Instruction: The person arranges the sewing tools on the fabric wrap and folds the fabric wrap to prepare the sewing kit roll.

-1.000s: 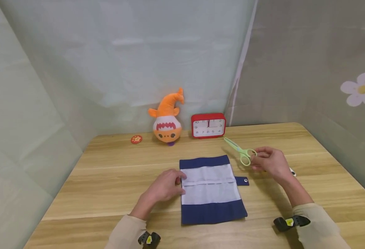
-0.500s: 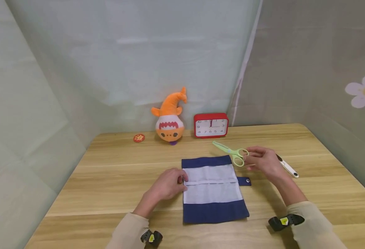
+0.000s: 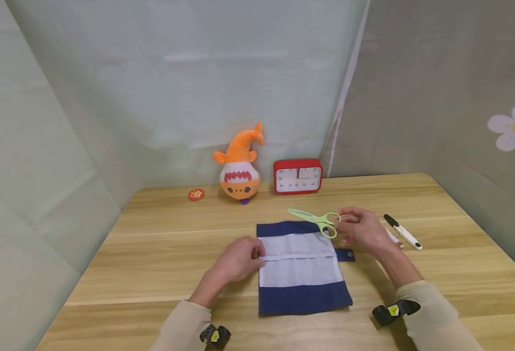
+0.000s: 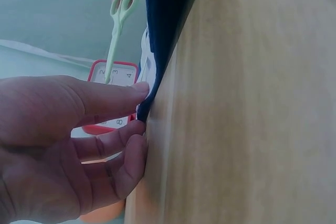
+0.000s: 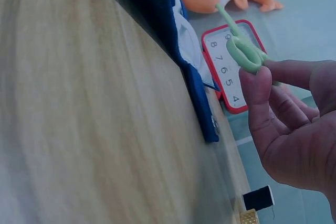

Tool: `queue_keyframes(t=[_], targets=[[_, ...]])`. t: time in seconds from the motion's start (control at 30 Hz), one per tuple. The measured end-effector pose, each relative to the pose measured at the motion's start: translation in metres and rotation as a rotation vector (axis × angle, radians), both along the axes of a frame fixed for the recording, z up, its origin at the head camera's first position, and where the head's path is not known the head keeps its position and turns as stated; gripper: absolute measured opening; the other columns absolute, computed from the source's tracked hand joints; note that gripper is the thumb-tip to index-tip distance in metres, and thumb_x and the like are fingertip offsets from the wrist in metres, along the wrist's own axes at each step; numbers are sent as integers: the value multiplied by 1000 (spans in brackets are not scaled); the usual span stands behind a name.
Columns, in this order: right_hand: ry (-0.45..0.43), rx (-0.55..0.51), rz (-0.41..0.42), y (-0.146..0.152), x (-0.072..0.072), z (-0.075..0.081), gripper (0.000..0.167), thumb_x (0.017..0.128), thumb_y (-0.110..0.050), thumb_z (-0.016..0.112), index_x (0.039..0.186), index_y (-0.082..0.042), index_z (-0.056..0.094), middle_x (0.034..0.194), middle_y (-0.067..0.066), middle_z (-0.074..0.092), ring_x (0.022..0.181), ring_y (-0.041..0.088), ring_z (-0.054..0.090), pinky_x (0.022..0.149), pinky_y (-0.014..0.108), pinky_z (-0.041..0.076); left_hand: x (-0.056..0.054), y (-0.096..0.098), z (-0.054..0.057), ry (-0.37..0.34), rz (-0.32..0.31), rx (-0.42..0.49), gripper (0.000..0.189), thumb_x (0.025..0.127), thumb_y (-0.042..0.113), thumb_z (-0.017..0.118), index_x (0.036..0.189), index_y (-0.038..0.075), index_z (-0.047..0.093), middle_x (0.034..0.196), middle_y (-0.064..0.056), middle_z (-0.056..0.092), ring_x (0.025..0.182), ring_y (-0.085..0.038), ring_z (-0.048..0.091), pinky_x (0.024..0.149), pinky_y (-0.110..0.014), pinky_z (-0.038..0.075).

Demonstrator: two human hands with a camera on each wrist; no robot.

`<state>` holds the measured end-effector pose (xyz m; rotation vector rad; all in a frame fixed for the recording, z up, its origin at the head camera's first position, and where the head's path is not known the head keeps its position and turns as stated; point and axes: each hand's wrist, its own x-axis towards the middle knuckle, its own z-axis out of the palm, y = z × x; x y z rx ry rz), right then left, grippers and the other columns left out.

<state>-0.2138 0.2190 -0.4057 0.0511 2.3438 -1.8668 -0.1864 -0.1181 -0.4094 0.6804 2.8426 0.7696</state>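
A navy cloth case [image 3: 303,298] with a white inner panel lies spread on the table, its snap tab [image 3: 345,255] pointing right. At its left edge is my left hand [image 3: 239,259]; in the left wrist view the thumb [image 4: 118,98] lies over the cloth edge and the forefinger is at its underside, pinching it. My right hand [image 3: 363,229] pinches light green scissors [image 3: 314,218] by the handle loops, fingertips at the loop rim. The blades point left, closed together. In the head view the scissors overlap the case's top right corner; the right wrist view shows them raised above the table.
A red alarm clock [image 3: 298,177], an orange plush shark [image 3: 240,168] and a round red disc [image 3: 196,194] line the table's back. Right of my right hand lie a white-and-black pen-shaped tool [image 3: 403,232] and a partly hidden white item [image 3: 394,238].
My right hand has carried the scissors left and slightly nearer, from beside the case to its top right corner. The pen-shaped tool has come fully into view. My left hand keeps its place on the edge.
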Motion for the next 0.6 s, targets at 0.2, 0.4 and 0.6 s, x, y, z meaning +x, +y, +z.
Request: queue_keyframes(t=[0.2, 0.4, 0.6], targets=[[-5, -31, -10, -3, -1, -1, 46, 98, -5, 72, 137, 5, 50, 97, -6, 75, 83, 9, 68, 65, 30, 60, 0, 1, -1, 0, 4, -15, 13, 91, 10, 81, 88, 12, 68, 78, 1, 54, 76, -16, 49, 71, -32, 40], [-3, -24, 2, -6, -3, -3, 46, 98, -5, 72, 138, 5, 52, 95, -6, 75, 82, 9, 69, 64, 30, 60, 1, 2, 1, -1, 0, -14, 13, 92, 10, 80, 88, 12, 68, 79, 1, 55, 77, -16, 50, 72, -32, 41], [-11, 2, 4, -12, -7, -2, 45, 97, -8, 73, 137, 3, 56, 99, -1, 76, 84, 11, 68, 64, 31, 60, 2, 3, 2, -2, 6, -14, 12, 93, 10, 79, 88, 12, 68, 78, 1, 55, 77, -16, 50, 71, -32, 41]])
